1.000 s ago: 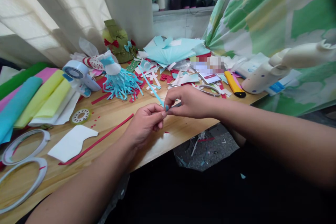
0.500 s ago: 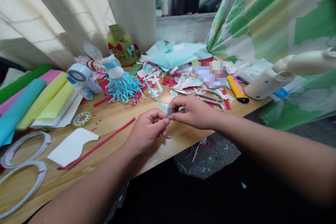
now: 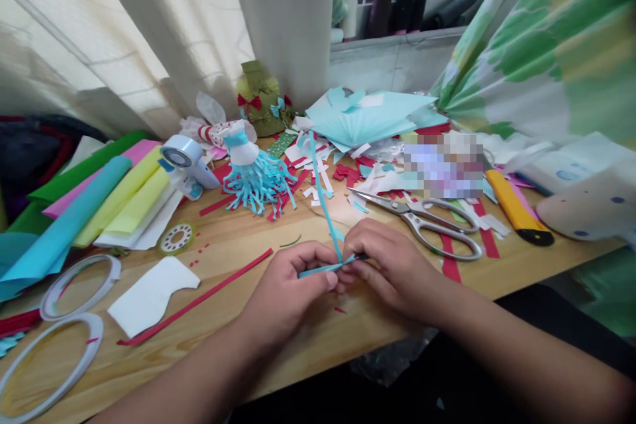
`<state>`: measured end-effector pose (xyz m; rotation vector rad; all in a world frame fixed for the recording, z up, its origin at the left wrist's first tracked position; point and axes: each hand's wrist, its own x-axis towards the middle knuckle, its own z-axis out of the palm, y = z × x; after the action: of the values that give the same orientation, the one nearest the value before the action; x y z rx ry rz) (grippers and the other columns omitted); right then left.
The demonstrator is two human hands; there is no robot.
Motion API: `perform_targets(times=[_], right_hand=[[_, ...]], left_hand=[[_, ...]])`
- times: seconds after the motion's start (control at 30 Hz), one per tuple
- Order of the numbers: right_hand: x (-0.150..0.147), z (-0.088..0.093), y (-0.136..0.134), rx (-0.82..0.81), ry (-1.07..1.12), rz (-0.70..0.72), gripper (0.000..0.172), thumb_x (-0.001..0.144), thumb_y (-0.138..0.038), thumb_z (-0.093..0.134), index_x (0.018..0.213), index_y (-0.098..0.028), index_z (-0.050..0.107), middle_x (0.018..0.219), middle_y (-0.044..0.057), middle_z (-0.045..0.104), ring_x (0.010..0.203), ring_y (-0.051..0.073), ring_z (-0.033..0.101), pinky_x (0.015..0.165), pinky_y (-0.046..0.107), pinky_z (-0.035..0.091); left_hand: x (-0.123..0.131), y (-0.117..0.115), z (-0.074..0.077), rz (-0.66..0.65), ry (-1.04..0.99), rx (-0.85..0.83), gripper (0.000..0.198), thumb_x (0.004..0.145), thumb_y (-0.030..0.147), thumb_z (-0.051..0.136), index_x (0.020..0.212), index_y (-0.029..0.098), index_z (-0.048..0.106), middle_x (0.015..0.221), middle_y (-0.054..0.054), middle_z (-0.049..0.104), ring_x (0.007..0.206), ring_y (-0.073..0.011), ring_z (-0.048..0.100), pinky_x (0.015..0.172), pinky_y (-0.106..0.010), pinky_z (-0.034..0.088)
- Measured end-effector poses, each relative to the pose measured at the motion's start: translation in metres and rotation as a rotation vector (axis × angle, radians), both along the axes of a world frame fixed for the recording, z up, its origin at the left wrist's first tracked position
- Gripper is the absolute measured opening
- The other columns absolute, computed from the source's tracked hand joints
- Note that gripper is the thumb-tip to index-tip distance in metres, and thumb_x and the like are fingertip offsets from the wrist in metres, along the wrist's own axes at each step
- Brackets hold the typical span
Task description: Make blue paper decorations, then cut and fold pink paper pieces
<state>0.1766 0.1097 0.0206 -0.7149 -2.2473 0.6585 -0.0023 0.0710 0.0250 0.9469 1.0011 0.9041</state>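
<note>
Both my hands meet over the front of the wooden table, pinching a light-blue paper strip. My left hand is closed on a folded part of it between thumb and fingers. My right hand pinches the strip right beside, its fingertips partly hidden. The strip's long end stands up and away from my fingers toward the paper scraps. Large scissors lie just beyond my right hand, handles to the right. A narrow red paper strip and a white paper cutout lie left of my left hand.
Tape rings and a small tape roll lie at left, with coloured paper rolls behind. A fringed blue paper piece, a handheld fan and light-blue sheets stand or lie farther back. A yellow cutter is at right.
The view has shifted, so the table things appear farther right and lower. The blue strip's long end now rises more upright, and a folded length shows across my left fingers.
</note>
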Motion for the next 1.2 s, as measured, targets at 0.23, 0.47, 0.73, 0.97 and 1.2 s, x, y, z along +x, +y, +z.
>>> perform_targets(times=[0.23, 0.47, 0.73, 0.97, 1.2], right_hand=[[-0.008, -0.003, 0.0, -0.295, 0.201, -0.169, 0.006, 0.082, -0.018, 0.056, 0.076, -0.02, 0.054, 0.075, 0.002, 0.058, 0.071, 0.016, 0.056, 0.065, 0.027, 0.045], [-0.024, -0.009, -0.008, -0.455, 0.392, -0.304, 0.014, 0.078, -0.02, 0.063, 0.068, -0.019, 0.054, 0.069, -0.001, 0.056, 0.065, 0.013, 0.056, 0.063, 0.026, 0.045], [-0.024, -0.013, -0.004, 0.157, 0.403, -0.155, 0.018, 0.075, -0.002, 0.059, 0.085, -0.016, 0.064, 0.079, 0.005, 0.057, 0.076, 0.017, 0.054, 0.08, 0.042, 0.043], [-0.024, -0.01, -0.005, 0.038, 0.534, -0.091, 0.02, 0.075, -0.002, 0.061, 0.086, -0.018, 0.066, 0.077, 0.003, 0.055, 0.075, 0.017, 0.053, 0.074, 0.038, 0.045], [-0.023, -0.01, -0.008, -0.059, 0.559, -0.108, 0.016, 0.075, -0.004, 0.064, 0.084, -0.018, 0.066, 0.078, 0.002, 0.053, 0.074, 0.016, 0.054, 0.069, 0.034, 0.046]], left_hand=[[-0.007, 0.0, 0.003, -0.002, -0.279, -0.064, 0.028, 0.067, 0.025, 0.071, 0.092, 0.013, 0.069, 0.087, -0.01, 0.073, 0.081, -0.0219, 0.066, 0.081, -0.034, 0.049], [-0.002, 0.002, 0.001, 0.098, -0.048, 0.095, 0.007, 0.075, 0.022, 0.069, 0.078, 0.016, 0.071, 0.069, -0.001, 0.069, 0.068, -0.0119, 0.062, 0.07, -0.023, 0.048], [-0.003, 0.001, 0.001, 0.197, 0.052, 0.291, 0.012, 0.078, 0.013, 0.065, 0.079, 0.021, 0.073, 0.071, 0.002, 0.07, 0.069, -0.0097, 0.064, 0.069, -0.019, 0.049], [-0.004, -0.001, 0.002, 0.194, 0.12, 0.433, 0.025, 0.076, 0.005, 0.065, 0.084, 0.027, 0.074, 0.074, 0.005, 0.073, 0.069, -0.0078, 0.066, 0.067, -0.014, 0.051], [-0.004, -0.001, 0.001, 0.224, 0.274, 0.574, 0.025, 0.074, 0.004, 0.066, 0.084, 0.026, 0.073, 0.078, 0.004, 0.074, 0.071, -0.0089, 0.068, 0.069, -0.016, 0.052]])
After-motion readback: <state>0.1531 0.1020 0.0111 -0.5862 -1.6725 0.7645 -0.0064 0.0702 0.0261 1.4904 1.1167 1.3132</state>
